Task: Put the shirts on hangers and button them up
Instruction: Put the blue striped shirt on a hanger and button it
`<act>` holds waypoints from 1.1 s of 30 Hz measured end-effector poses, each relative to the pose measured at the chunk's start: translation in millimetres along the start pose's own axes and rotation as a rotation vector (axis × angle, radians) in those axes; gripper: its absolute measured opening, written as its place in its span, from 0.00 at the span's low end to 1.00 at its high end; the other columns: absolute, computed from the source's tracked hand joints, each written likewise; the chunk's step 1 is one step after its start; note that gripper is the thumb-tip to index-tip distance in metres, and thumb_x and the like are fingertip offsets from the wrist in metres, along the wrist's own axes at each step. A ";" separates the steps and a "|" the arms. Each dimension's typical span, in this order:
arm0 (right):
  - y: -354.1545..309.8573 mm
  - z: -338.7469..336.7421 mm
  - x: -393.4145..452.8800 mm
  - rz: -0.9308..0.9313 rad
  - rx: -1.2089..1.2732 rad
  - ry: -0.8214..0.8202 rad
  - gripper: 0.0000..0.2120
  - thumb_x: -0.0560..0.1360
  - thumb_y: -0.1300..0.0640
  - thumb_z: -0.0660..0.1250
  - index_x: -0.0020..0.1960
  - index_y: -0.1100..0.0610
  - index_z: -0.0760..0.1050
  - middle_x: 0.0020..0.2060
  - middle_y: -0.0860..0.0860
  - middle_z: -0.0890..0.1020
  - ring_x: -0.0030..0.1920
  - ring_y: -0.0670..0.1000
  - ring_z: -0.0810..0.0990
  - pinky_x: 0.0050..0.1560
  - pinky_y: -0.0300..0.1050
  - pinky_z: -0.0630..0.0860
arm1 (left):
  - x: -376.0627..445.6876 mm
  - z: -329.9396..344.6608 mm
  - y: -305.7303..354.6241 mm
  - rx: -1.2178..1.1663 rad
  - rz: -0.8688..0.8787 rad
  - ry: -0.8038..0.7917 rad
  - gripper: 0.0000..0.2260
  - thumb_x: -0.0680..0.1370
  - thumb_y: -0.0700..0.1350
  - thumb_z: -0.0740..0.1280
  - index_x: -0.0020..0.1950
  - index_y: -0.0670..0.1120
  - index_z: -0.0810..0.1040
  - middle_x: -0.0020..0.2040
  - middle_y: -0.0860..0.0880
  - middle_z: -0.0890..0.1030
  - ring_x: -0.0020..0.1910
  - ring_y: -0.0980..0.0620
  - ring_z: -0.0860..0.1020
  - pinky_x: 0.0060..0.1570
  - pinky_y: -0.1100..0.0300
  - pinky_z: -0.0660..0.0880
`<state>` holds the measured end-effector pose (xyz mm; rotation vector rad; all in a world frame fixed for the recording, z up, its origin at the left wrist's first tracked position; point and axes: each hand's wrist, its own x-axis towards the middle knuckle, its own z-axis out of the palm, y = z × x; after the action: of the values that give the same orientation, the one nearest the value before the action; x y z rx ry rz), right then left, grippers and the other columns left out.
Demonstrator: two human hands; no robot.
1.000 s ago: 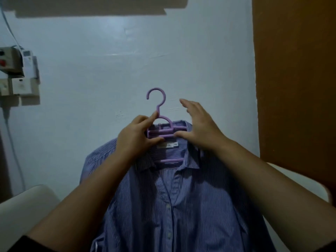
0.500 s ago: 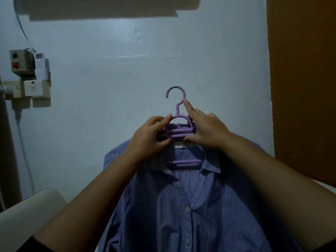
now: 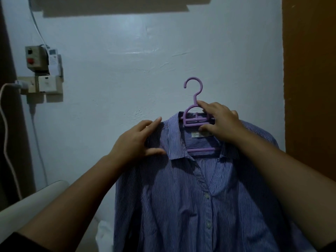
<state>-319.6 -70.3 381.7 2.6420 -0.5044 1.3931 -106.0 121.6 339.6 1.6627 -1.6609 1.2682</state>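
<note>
- The shirt [image 3: 190,197], blue with fine white stripes, is hanging on the purple hanger [image 3: 195,117] in front of the pale wall [image 3: 127,70], held up in the air.
- The right hand [image 3: 220,122] is gripping the hanger at its neck, forefinger lying along the base of the hook, thumb pressing under the upper bars.
- The left hand [image 3: 136,140] is pinching the shirt's shoulder just left of the collar, thumb in front of the cloth, fingers reaching over the top.
- The collar is lying open around the hanger; the neck is gaping in a V, and two buttons [image 3: 207,196] are showing on the placket below it.
- Left of the shirt, well apart, a grey switch box [image 3: 35,59] with a red button is sitting on the wall above some white sockets [image 3: 45,84].
- A cable [image 3: 7,139] is trailing down from those sockets near the frame's edge.
- Right of the shirt, a brown wooden panel [image 3: 309,79] is running up the wall.
- Low and left of the shirt, a pale rounded edge [image 3: 36,199] is showing; I cannot tell what it belongs to.
- Above the hanger, a dark patch [image 3: 118,6] is stretching across the top of the wall.
</note>
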 end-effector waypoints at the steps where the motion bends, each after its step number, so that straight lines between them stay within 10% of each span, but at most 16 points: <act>1: 0.2 -0.9 -0.6 0.006 0.013 0.009 0.37 0.71 0.49 0.71 0.74 0.41 0.57 0.60 0.50 0.73 0.59 0.53 0.70 0.58 0.53 0.64 | -2.5 -1.3 -1.2 0.011 -0.042 0.037 0.40 0.70 0.75 0.53 0.74 0.50 0.64 0.61 0.46 0.77 0.48 0.46 0.81 0.38 0.53 0.79; 7: 0.4 -2.8 -4.2 0.002 0.049 -0.023 0.36 0.71 0.51 0.71 0.74 0.42 0.58 0.62 0.50 0.71 0.61 0.52 0.70 0.59 0.52 0.63 | -13.4 -8.8 2.5 -0.058 -0.293 0.077 0.33 0.72 0.68 0.61 0.70 0.49 0.72 0.50 0.45 0.83 0.45 0.43 0.82 0.41 0.55 0.75; 17: 8.6 2.8 -14.3 -0.046 0.052 -0.056 0.35 0.73 0.52 0.70 0.74 0.42 0.58 0.66 0.49 0.68 0.64 0.52 0.68 0.62 0.54 0.62 | -22.4 -19.4 -1.9 -0.075 -0.327 -0.050 0.44 0.68 0.77 0.37 0.69 0.52 0.69 0.52 0.48 0.81 0.52 0.44 0.80 0.46 0.56 0.71; 23: 4.8 12.3 -12.8 -0.015 0.092 0.002 0.34 0.72 0.52 0.70 0.74 0.42 0.58 0.64 0.50 0.70 0.61 0.53 0.71 0.60 0.56 0.68 | -24.7 -26.2 10.1 -0.117 -0.224 -0.039 0.42 0.69 0.76 0.52 0.70 0.47 0.69 0.60 0.47 0.77 0.50 0.56 0.74 0.49 0.60 0.70; 33: -27.0 40.5 7.0 -0.038 0.252 -0.116 0.36 0.71 0.50 0.71 0.74 0.39 0.57 0.65 0.48 0.67 0.63 0.51 0.68 0.65 0.57 0.65 | -45.2 -40.5 3.6 0.232 -0.057 -0.115 0.47 0.62 0.76 0.60 0.73 0.47 0.66 0.65 0.46 0.75 0.55 0.45 0.79 0.43 0.52 0.79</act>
<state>-275.2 -56.7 365.8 2.9271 -0.3054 1.3805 -113.4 178.5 319.4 1.9385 -1.5663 1.4051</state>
